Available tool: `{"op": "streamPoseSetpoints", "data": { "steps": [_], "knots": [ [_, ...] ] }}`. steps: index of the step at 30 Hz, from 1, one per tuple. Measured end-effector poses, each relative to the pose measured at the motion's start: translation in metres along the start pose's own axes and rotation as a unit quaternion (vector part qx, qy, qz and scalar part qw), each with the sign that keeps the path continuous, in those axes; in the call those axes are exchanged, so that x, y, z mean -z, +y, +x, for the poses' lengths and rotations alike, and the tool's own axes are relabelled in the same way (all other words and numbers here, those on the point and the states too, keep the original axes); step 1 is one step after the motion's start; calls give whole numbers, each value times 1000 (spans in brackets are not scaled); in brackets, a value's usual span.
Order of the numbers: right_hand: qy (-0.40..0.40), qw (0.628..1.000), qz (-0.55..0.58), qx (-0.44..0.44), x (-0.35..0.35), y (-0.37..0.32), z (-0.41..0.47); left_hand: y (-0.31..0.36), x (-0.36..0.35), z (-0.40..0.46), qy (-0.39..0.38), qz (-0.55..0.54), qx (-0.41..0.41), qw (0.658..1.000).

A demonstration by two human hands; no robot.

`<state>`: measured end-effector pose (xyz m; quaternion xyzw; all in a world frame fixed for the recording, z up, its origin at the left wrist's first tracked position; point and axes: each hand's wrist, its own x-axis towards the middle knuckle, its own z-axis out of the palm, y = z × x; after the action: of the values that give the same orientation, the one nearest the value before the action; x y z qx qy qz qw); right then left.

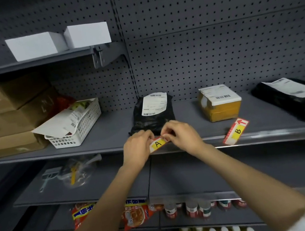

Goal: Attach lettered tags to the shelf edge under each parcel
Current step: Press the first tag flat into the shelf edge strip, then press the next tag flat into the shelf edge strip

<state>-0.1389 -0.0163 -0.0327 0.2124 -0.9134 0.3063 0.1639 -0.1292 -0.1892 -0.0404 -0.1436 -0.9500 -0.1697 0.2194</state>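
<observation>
A red-and-white tag with a yellow patch lettered A point(158, 143) is pinched between my left hand point(138, 148) and my right hand point(181, 134), right at the grey shelf edge point(272, 136). Just behind it lies a black bag parcel point(154, 113) with a white shipping label. Further right stands a yellow taped box parcel point(220, 104), and a tag lettered B point(236, 131) lies tilted on the shelf in front of it. A second black bag parcel point(294, 97) rests at the far right.
On the left of the same shelf are a white basket point(77, 128) with papers and stacked cardboard boxes point(6, 115). White boxes point(58, 41) sit on the shelf above. Lower shelves hold a plastic bag point(72, 173), snack packets point(131, 213) and bottles point(203, 207).
</observation>
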Motion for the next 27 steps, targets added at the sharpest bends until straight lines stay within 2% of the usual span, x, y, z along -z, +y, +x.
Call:
{"op": "streamPoseSetpoints", "data": {
  "steps": [3,7,15,18,21,24,27],
  "knots": [
    [1,998,-66,-8,-7,1,-8,-6,-3,-4,30,-25,12,999],
    [26,997,-68,-25,-12,0,-18,-10,-10,-13,45,-79,57,994],
    [19,994,-104,-8,-9,0,-26,-14,-12,-25,50,-62,43,996],
    [9,990,-142,8,1,5,-33,-7,-12,-26,75,-70,56,993],
    [62,985,-160,-3,22,18,-47,15,-16,-19,91,-101,39,990],
    [120,977,-169,-44,53,38,-67,57,-26,-2,71,-145,12,987],
    [135,966,-206,-82,83,58,-83,103,-41,7,43,-184,-9,982]
  ]
}}
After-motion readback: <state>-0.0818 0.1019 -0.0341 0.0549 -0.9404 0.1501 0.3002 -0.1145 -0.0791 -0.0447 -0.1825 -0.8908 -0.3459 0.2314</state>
